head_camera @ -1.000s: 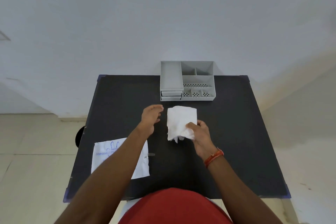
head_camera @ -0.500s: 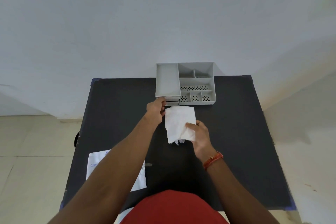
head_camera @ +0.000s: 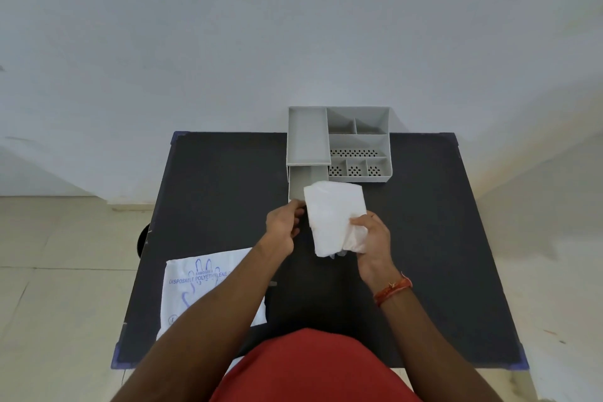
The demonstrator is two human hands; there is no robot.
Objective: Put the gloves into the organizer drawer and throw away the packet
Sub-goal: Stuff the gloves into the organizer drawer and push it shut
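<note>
A grey organizer (head_camera: 359, 140) stands at the far edge of the black table (head_camera: 222, 192). Its drawer (head_camera: 301, 184) is pulled out toward me from the lower left part. My left hand (head_camera: 282, 227) grips the drawer's front edge. My right hand (head_camera: 372, 237) holds a folded stack of white gloves (head_camera: 334, 215) just above the table, with its far corner over the drawer's right side. The white packet (head_camera: 199, 284) with blue print lies flat at the near left, partly under my left forearm.
A dark round object (head_camera: 142, 238) shows on the floor past the table's left edge. A white wall rises right behind the organizer. Tiled floor lies on both sides of the table.
My left hand reached the organizer, took hold of the drawer front and pulled the drawer out toward me. The gloves stayed in my right hand, shifted slightly forward.
</note>
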